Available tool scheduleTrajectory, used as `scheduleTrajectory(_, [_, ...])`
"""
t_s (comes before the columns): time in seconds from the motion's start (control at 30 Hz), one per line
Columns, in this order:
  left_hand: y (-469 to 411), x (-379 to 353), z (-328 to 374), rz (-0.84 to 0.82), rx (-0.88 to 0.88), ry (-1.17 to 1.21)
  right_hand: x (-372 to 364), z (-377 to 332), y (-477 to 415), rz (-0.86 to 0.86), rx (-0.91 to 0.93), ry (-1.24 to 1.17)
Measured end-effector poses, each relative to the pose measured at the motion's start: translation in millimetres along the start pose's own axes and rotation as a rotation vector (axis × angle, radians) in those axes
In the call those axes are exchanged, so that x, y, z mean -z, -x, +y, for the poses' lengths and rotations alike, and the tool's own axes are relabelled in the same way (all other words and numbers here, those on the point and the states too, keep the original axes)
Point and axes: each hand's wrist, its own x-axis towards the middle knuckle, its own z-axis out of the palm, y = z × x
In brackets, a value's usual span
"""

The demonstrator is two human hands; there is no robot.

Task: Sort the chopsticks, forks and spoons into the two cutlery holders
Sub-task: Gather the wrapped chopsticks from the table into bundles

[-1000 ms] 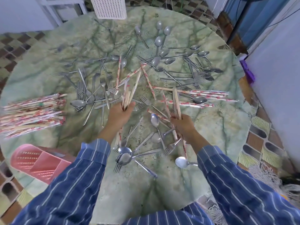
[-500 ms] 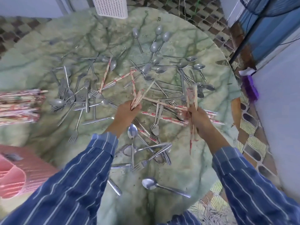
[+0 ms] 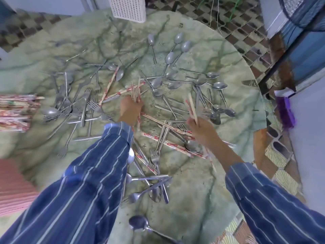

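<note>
Left hand [image 3: 130, 110] above the table [image 3: 193, 194], fingers clamped on chopsticks [image 3: 136, 90], right hand [image 3: 202, 127] gripping a second bunch [image 3: 192, 110] upright, forks [image 3: 91, 104] and spoons [image 3: 168, 58] scattered around, white holder [image 3: 127, 8] at the far edge, pink holder [image 3: 10, 187] near left

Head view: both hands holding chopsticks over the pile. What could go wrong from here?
1. The wooden chopsticks in the right hand splay apart; one might slip into the pile.
2. The blue striped sleeve of the left hand hangs over loose steel forks; it could sweep the steel spoon near the green marble table's edge off.
</note>
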Motion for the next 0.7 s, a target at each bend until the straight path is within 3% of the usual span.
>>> scheduleTrajectory(0.17, [-5.6, -0.9, 0.2, -0.035, 0.005, -0.026, -22.3, -15.9, -25.3, -0.071, 0.152, 0.238])
scheduleTrajectory(0.43, [-4.3, 32.5, -20.5, -0.249, -0.048, 0.296, -48.6, -30.5, -46.0, -0.094, 0.246, 0.452])
scheduleTrajectory(0.57, [-23.0, 55.5, -33.2, -0.162, 0.005, 0.45, -53.2, -32.6, -49.8, -0.056, 0.282, 0.495])
scheduleTrajectory(0.7, [-54.8, 74.0, -38.8, 0.07, -0.017, 0.191, -47.5, -30.2, -49.6, -0.016, 0.26, 0.377])
